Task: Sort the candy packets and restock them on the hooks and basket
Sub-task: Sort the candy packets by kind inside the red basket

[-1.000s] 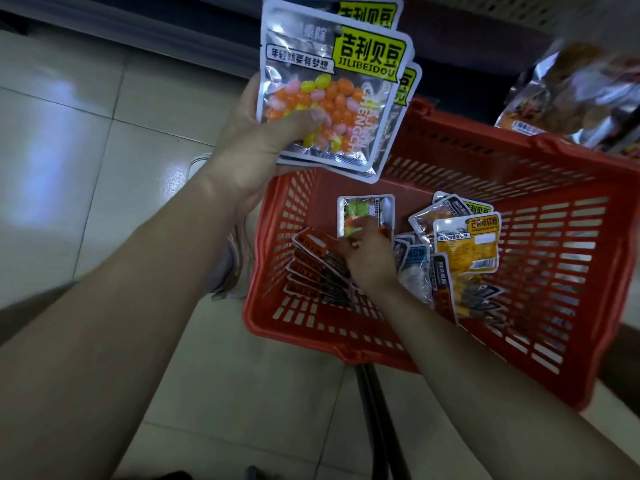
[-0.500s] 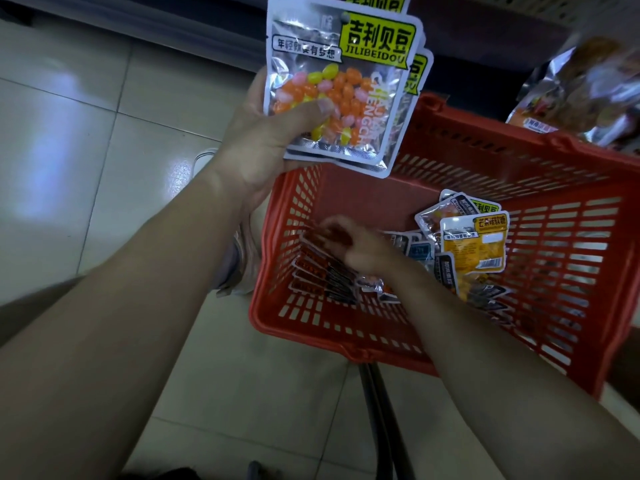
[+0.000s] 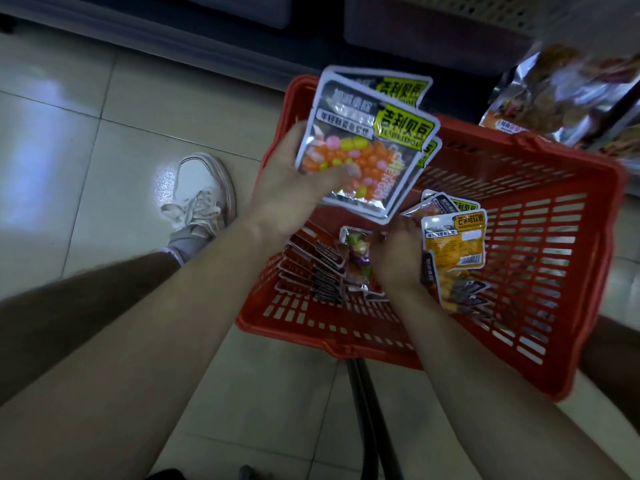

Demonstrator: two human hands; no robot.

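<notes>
Lowered left hand [image 3: 287,192] grips glossy foil packets [image 3: 356,147] above slatted plastic basket [image 3: 381,342].

One red basket [image 3: 329,327], three jelly bean packets [image 3: 363,150] upper centre, a fourth [image 3: 446,204] right of centre, one yellow mango packet [image 3: 457,240], one green-and-purple packet [image 3: 356,258], roughly six dark packets [image 3: 311,268] centre-left, one white sneaker [image 3: 204,188].

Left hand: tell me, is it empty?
No, the left hand grips a fanned stack of jelly bean packets above the red basket.
</notes>
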